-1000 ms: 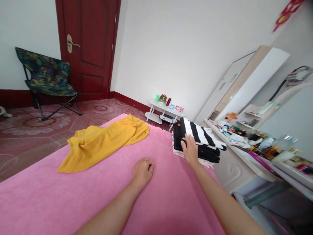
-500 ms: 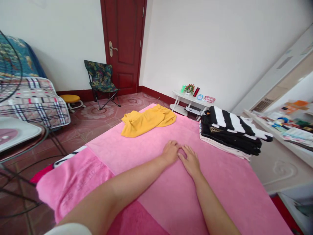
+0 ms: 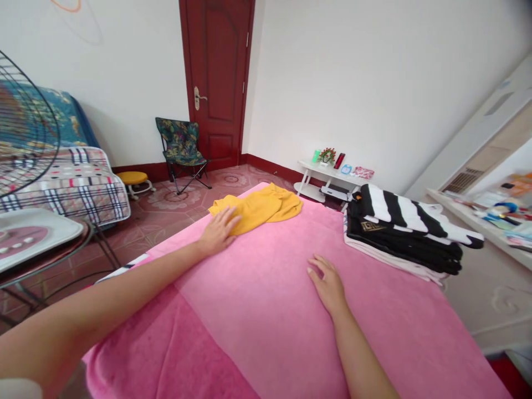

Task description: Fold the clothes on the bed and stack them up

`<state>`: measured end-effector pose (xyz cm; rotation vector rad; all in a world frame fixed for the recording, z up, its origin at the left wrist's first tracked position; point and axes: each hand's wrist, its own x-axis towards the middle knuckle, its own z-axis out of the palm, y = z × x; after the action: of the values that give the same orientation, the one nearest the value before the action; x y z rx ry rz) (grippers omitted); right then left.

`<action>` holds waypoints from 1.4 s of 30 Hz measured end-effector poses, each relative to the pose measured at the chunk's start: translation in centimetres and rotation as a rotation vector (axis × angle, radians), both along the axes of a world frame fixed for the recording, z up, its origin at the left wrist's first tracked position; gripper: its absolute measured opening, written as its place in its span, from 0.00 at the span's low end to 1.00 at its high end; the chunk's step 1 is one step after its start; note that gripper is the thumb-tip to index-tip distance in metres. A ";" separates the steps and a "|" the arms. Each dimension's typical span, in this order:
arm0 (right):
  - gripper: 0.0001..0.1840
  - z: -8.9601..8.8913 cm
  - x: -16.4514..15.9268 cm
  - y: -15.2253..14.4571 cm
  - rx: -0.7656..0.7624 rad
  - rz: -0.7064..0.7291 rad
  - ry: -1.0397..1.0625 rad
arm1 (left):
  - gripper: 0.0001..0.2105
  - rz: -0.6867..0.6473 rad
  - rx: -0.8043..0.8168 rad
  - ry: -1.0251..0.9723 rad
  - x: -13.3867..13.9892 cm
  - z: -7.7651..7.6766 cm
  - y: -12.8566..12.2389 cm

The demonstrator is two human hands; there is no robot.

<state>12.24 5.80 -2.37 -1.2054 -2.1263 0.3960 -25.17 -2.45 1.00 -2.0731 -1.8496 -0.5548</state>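
Note:
A yellow garment [image 3: 266,206] lies bunched at the far left part of a surface covered by a pink blanket [image 3: 266,299]. My left hand [image 3: 219,231] reaches over the garment's near left corner, fingers stretched out and apart; whether they press on the cloth I cannot tell. My right hand [image 3: 327,284] rests on the pink blanket near the middle, palm down, fingers loosely spread, holding nothing. Beyond it to the right is a stack of folded clothes [image 3: 399,238], black and pale pieces below, with a black-and-white striped garment [image 3: 409,213] on top.
A low white shelf [image 3: 328,173] with small items stands past the far edge. To the left are a wire fan [image 3: 29,133], a white tray-topped stand [image 3: 41,238], a yellow stool [image 3: 133,177] and a folding chair [image 3: 182,144]. A cluttered counter [image 3: 494,219] runs along the right.
My left hand has moved left and away from my right hand, onto the edge of the yellow garment. My right hand stays on the blanket. The view has shifted slightly.

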 end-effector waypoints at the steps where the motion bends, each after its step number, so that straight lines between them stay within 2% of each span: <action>1: 0.18 0.0 0.0 0.0 0.000 -0.006 0.010 | 0.30 0.083 -0.034 0.011 -1.0 0.3 0.7; 3: 0.17 0.0 0.0 0.1 -0.003 -0.017 0.030 | 0.30 0.208 -0.139 0.020 -2.0 1.1 2.0; 6: 0.16 0.1 0.0 0.1 -0.028 -0.023 0.083 | 0.25 0.276 -0.254 0.026 -2.1 3.2 4.0; 9: 0.14 0.3 -0.1 0.0 -0.063 -0.018 0.187 | 0.17 0.292 -0.289 0.021 -0.8 6.6 5.8; 12: 0.15 0.5 -0.2 -0.2 -0.136 -0.030 0.377 | 0.13 0.296 -0.276 0.015 2.5 10.8 6.3; 15: 0.23 0.8 0.0 -0.4 -0.238 -0.094 0.703 | 0.12 0.156 -0.271 -0.008 7.9 13.8 3.8; 16: 0.26 0.9 0.2 -0.4 -0.272 -0.111 0.822 | 0.13 -0.005 -0.338 -0.058 9.9 14.3 2.3; 17: 0.28 1.0 0.4 -0.5 -0.306 -0.118 0.933 | 0.15 -0.223 -0.451 -0.113 11.8 14.4 0.8; 19: 0.30 1.2 0.9 -0.5 -0.377 -0.113 1.099 | 0.23 -0.750 -0.737 -0.229 14.7 13.8 -1.8; 20: 0.30 1.3 1.1 -0.5 -0.413 -0.107 1.142 | 0.26 -0.952 -0.845 -0.283 15.6 13.1 -2.6; 21: 0.30 1.4 1.2 -0.5 -0.446 -0.102 1.164 | 0.27 -1.076 -0.894 -0.333 16.1 12.1 -2.9; 22: 0.31 1.4 1.3 -0.4 -0.468 -0.101 1.170 | 0.26 -1.110 -0.870 -0.382 16.2 11.0 -2.7; 23: 0.31 1.4 1.4 -0.4 -0.482 -0.097 1.158 | 0.24 -1.061 -0.772 -0.435 16.0 9.7 -2.0; 26: 0.28 1.3 1.1 -0.5 -0.453 -0.092 1.054 | 0.19 -0.690 -0.343 -0.579 14.3 5.3 1.6; 27: 0.28 1.3 1.0 -0.6 -0.435 -0.091 1.003 | 0.19 -0.590 -0.261 -0.596 13.6 3.8 2.8; 29: 0.28 1.4 0.7 -1.0 -0.398 -0.086 0.884 | 0.19 -0.499 -0.196 -0.563 12.4 1.3 4.6; 31: 0.28 1.9 0.4 -1.5 -0.325 -0.070 0.753 | 0.20 -0.481 -0.173 -0.521 11.7 -0.4 5.2; 34: 0.29 3.1 -0.1 -2.7 -0.169 -0.047 0.528 | 0.19 -0.459 -0.126 -0.512 11.7 -1.3 4.9; 37: 0.30 3.9 -0.8 -3.6 -0.052 -0.119 0.232 | 0.19 -0.440 -0.113 -0.525 12.1 -1.1 4.5; 40: 0.14 4.3 -1.3 -3.6 -0.088 -0.195 0.046 | 0.17 -0.446 -0.097 -0.561 12.3 -0.6 4.2; 42: 0.12 4.9 -1.3 -3.3 -0.214 -0.169 0.185 | 0.16 -0.440 -0.053 -0.597 12.1 -0.3 4.1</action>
<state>10.99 2.52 2.53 -1.3991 -1.8443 0.6456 -13.03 1.61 0.74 -2.5620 -1.6700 -1.3740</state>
